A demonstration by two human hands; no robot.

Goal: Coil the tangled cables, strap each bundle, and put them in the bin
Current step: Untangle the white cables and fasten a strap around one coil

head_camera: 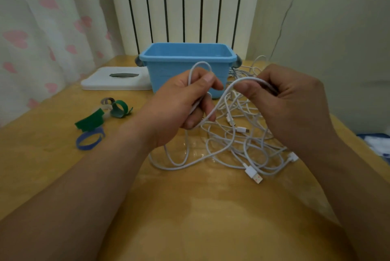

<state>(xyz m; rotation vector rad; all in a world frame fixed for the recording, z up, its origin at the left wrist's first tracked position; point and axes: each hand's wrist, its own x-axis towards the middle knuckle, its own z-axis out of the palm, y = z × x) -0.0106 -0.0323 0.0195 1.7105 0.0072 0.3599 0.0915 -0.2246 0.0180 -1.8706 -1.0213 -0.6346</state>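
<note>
Bare forearms, left hand, right hand

near: I've got bare table right across the front | far centre: blue bin stands in my way, top open | left: straps litter mid-table, white box lies flat behind them, just beside the bin | centre to right: cable tangle sprawls from the bin's right side toward me
</note>
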